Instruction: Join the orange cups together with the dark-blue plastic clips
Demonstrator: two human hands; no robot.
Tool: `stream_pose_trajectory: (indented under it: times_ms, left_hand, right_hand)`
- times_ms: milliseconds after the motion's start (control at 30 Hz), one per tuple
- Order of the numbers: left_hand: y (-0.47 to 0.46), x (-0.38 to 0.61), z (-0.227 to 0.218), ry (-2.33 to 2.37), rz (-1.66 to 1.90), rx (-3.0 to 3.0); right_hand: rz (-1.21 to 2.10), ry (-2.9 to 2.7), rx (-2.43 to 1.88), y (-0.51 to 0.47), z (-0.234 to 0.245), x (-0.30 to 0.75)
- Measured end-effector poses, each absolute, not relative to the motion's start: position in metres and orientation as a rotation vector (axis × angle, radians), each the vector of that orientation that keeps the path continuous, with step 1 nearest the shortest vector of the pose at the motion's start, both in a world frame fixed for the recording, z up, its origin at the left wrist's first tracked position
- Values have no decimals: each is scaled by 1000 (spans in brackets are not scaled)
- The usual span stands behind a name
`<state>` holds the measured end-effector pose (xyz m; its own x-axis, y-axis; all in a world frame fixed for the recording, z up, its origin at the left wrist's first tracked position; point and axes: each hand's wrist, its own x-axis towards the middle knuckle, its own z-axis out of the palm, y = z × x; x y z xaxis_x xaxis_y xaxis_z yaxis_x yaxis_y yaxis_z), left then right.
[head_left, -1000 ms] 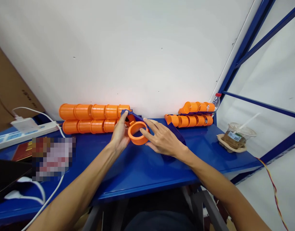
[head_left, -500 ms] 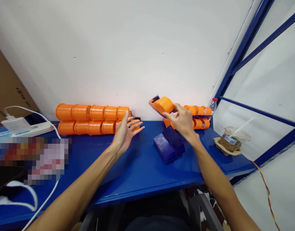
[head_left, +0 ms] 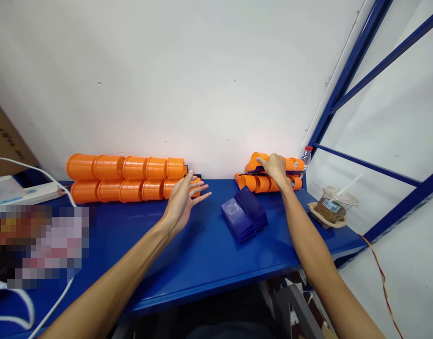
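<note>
My left hand (head_left: 181, 200) is open, palm turned up and fingers spread, in front of the right end of two stacked rows of ridged orange plastic cups (head_left: 133, 189). My right hand (head_left: 276, 168) is closed on an orange curved piece with a dark base (head_left: 258, 161), at the left end of the upper row on the right. Below it lies a second row of orange curved pieces (head_left: 261, 183). The fingertips on the far side are hidden. Between my hands, dark blue rectangular plates (head_left: 238, 217) lie in two overlapping stacks.
The blue table (head_left: 188, 268) meets a white wall behind. At right are a drink cup (head_left: 334, 207) in a cardboard holder, a bottle with a red cap (head_left: 307, 155) and a blue metal frame (head_left: 366, 165). A power strip (head_left: 43, 192) and white cables lie left.
My right hand has carried the orange curved piece from the air down onto the upper right row. My left hand stays spread near the cups. The view has shifted slightly right.
</note>
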<state>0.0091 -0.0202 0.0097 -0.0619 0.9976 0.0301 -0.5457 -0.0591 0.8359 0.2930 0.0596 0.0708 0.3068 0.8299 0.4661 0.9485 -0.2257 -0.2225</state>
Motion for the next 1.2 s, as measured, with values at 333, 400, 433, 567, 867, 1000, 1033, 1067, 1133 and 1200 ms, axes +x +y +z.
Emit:
stream_pose_trajectory:
  times_ms: [333,400,433,567,867,1000,1033,1067,1133,1200]
  left_hand:
    - [-20,11,7,786,1515,786]
    - [-19,11,6,787,1515,798]
    - [-19,11,6,788,1516,803]
    - [-19,11,6,789,1523,809]
    - [-19,14,3,803,1515,811]
    - [-19,15,-1,785,1466,864]
    - [-19,16,-1,782,1466,871]
    - [-19,16,-2,782,1465,873]
    - [-19,16,-1,790,1457,870]
    - [-20,16,0,801,1449,869]
  right_hand:
    - [-471,-1518,-2104,51,56,281]
    - [-471,-1505,-2102,51,53,282]
    - [-467,-1502,-2105,52,52,283]
    - [-475,-1512,-2132,50,50,286]
    - [-489,-1633,-1929,24,73,266]
    - [-280,-1845,-2190,5,82,277]
    - [-119,-1905,-2292,2,81,282]
    - [61,-1941,-2378,1,79,288]
    - [341,-1944,-2465,2,70,297]
    - [358,-1884,-2443,7,58,300]
